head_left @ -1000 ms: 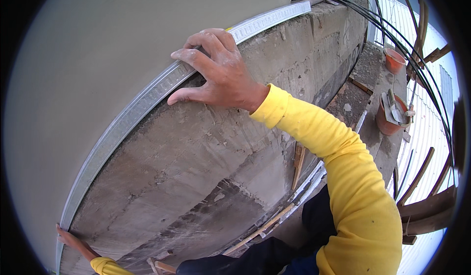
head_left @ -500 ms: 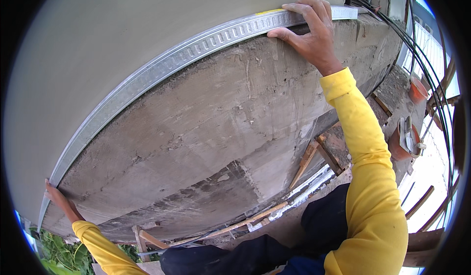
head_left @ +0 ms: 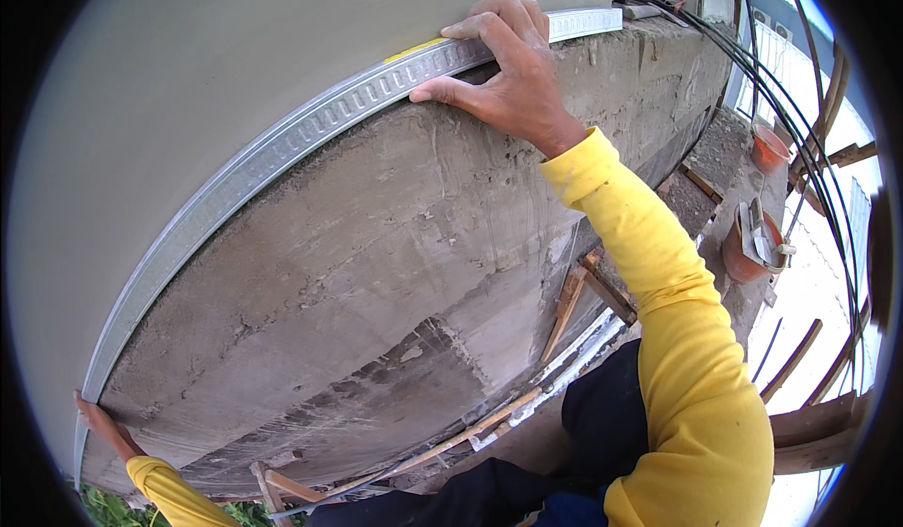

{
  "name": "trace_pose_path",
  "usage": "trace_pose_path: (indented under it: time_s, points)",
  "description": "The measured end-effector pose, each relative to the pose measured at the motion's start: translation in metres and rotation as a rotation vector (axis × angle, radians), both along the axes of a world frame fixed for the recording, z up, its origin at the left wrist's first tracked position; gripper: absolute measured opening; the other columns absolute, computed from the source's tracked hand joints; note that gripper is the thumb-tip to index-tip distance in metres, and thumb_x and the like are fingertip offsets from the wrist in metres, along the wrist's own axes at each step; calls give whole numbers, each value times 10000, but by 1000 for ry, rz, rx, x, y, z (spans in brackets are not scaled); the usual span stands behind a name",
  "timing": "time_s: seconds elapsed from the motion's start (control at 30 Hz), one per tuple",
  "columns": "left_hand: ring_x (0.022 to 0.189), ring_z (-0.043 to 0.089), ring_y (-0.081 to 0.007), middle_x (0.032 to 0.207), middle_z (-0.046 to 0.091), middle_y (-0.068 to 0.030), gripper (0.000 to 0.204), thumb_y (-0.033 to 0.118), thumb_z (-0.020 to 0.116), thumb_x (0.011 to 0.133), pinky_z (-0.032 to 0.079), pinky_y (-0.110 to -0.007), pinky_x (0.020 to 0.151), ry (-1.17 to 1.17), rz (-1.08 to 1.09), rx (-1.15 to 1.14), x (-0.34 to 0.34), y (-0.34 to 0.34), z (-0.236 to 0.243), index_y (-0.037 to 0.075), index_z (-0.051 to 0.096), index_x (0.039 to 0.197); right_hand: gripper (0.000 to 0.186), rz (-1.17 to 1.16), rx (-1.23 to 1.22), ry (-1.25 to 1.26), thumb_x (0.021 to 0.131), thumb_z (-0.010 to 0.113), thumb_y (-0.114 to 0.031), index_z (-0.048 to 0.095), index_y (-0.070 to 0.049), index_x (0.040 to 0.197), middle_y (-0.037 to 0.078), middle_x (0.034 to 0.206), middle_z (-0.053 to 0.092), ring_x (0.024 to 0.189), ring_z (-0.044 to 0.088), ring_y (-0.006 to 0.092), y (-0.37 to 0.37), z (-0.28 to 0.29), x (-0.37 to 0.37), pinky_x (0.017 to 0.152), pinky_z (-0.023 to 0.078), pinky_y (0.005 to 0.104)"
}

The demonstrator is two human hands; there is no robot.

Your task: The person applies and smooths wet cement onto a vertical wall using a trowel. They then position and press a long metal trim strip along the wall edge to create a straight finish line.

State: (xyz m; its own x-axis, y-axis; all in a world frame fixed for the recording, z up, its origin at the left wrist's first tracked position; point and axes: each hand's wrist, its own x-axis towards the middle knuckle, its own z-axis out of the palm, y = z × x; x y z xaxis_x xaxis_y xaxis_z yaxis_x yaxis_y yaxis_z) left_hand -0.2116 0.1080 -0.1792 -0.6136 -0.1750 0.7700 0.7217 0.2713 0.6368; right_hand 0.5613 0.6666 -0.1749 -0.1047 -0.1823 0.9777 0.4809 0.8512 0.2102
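A long galvanized metal channel with a row of slots lies along the edge between the smooth grey plastered wall and the rough concrete face. My right hand grips it near its right end, thumb below and fingers over the top. A yellow mark shows on its upper edge beside those fingers. Far down at the left, my left hand is closed around the channel near its other end; some of its fingers are hidden behind the metal.
Black cables hang at the upper right. An orange bucket stands on the ledge there, and a nearer bucket holds flat metal tools. Wooden braces and a long pole lie below. Green leaves show at lower left.
The channel has slid to the left along the edge, and both hands have moved with it, the left one lower in the picture. My view has also shifted slightly.
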Motion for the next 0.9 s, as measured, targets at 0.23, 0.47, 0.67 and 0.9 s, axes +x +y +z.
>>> trace_pose_path:
  time_s: [0.23, 0.47, 0.67, 0.9]
  points:
    - [1336, 579, -347, 1488, 561, -264, 776, 523, 492, 1077, 403, -426, 1182, -216, -66, 279, 80, 66, 2, -147, 498, 1469, 672, -14, 50, 7, 694, 928, -577, 702, -79, 1085, 91, 1060, 619, 1058, 555, 281, -10, 4, 10, 926, 462, 416]
    - [1354, 561, -343, 1507, 541, -266, 793, 534, 520, 1066, 392, -426, 1186, -237, -114, 344, 174, 103, 7, -145, 492, 1475, 652, 19, -7, 45, 668, 956, -509, 657, -75, 1051, 149, 1070, 600, 1076, 562, 368, -17, 6, -5, 945, 456, 494]
    - [1475, 450, -338, 1602, 435, -271, 976, 612, 592, 1010, 311, -404, 1229, -180, -93, 315, 168, 107, -11, -144, 335, 1572, 707, -132, 76, -17, 697, 917, -623, 690, -109, 1127, 91, 1197, 614, 1159, 530, 285, 4, -4, 5, 999, 449, 427]
    - [1577, 307, -346, 1702, 289, -262, 1057, 651, 587, 1000, 246, -398, 1269, -174, -9, 260, 186, 106, -21, -127, 227, 1619, 653, -161, -44, -53, 765, 911, -544, 663, -126, 1200, 106, 1263, 607, 1231, 516, 307, -3, -5, 2, 1057, 456, 439]
